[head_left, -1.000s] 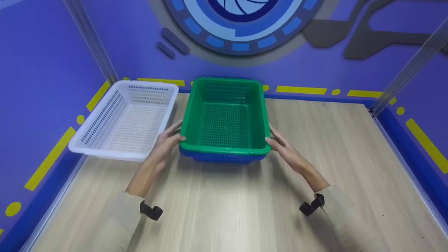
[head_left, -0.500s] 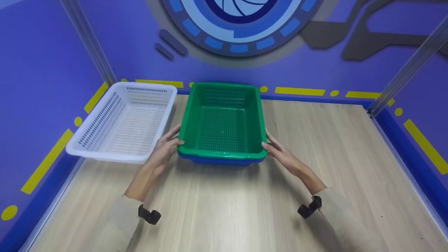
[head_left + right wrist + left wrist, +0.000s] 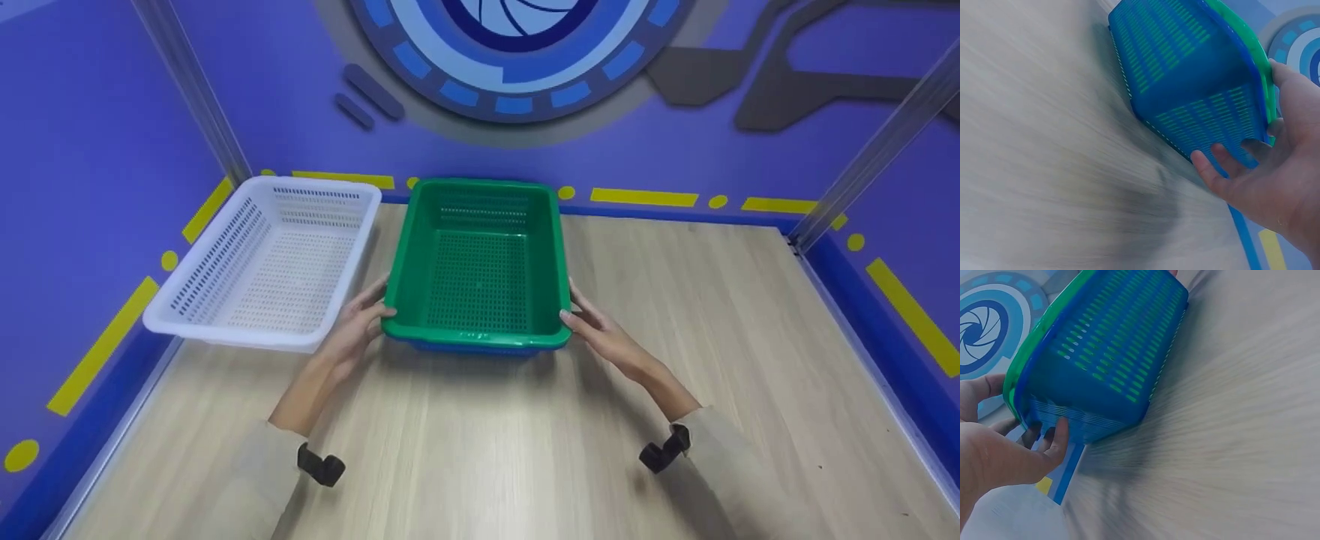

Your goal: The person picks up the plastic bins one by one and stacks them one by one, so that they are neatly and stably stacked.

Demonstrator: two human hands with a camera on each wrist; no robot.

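Note:
A green basket (image 3: pixel 476 338) sits nested inside a blue basket (image 3: pixel 472 349) at the middle of the wooden table. My left hand (image 3: pixel 358 326) grips the stack's near left corner, thumb on the green rim, fingers (image 3: pixel 1058 436) curled under the blue basket (image 3: pixel 1112 360). My right hand (image 3: pixel 600 334) grips the near right corner the same way, its fingers (image 3: pixel 1216 163) curled against the blue basket (image 3: pixel 1185 73). The green basket is empty. Whether the stack rests on the table or hangs just above it, I cannot tell.
An empty white basket (image 3: pixel 225 335) stands just left of the stack, near the left wall. Blue walls close the table (image 3: pixel 525 450) at the back and both sides. Bare wood stretches to the right and toward me.
The nested stack has shifted slightly away from me and lower, so less of the blue basket shows under the green rim. Both hands kept their grip.

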